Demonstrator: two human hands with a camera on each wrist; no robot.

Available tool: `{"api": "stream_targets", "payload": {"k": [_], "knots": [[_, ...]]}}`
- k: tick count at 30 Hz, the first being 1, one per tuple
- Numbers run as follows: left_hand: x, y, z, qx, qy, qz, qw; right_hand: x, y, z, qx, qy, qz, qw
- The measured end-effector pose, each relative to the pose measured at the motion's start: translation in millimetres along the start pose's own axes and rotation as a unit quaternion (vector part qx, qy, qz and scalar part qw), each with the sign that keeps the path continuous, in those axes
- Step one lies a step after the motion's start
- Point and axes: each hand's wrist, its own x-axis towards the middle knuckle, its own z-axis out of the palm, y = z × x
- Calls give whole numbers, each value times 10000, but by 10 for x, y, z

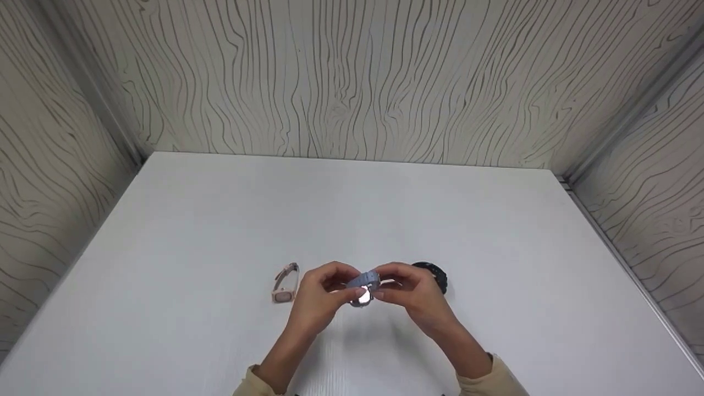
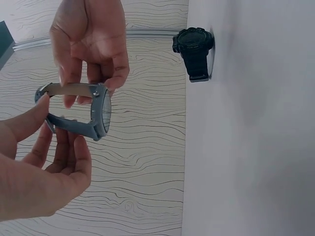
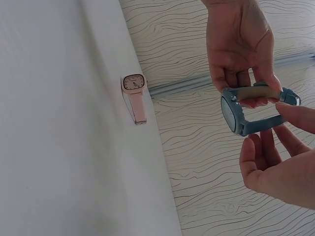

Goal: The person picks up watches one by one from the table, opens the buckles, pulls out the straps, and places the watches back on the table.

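Left hand (image 1: 318, 297) and right hand (image 1: 421, 294) are grasping the blue watch (image 1: 367, 279), seemingly handling its looped strap (image 2: 76, 126), with the bench (image 1: 192, 236) lying below it, a pink watch (image 1: 282, 297) to its left and a black watch (image 1: 438, 274) to its right, the next move likely calling for steadiness.

Head view: lighting is even and moderately bright. The white table (image 1: 220, 220) carries a pale sheen at lower centre, with soft-edged shadows below the left hand (image 1: 316, 300) and right hand (image 1: 419, 291). Glare whites out the face of the blue watch (image 1: 364, 297). Wide-angle stretch splays the side walls (image 1: 49, 165) outward. Both wrist views: dimmer, cool in cast, table shadows broad and diffuse. In the left wrist view the black watch (image 2: 194, 51) runs dark; its dial appears unreadable.
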Motion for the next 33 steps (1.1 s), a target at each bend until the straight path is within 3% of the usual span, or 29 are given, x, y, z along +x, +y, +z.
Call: {"api": "stream_targets", "payload": {"k": [7, 19, 25, 33], "knots": [[5, -4, 8, -1, 12, -104, 9999, -4, -48, 19, 25, -116, -94, 9999], [-6, 12, 16, 34, -95, -17, 9999, 5, -73, 50, -160, -144, -459, 9987], [-14, 25, 9, 69, -118, 152, 9998, 6, -84, 70, -150, -124, -461, 9987], [-12, 26, 19, 233, -76, 81, 9997, 1, -84, 74, -282, -24, -388, 9988]]}}
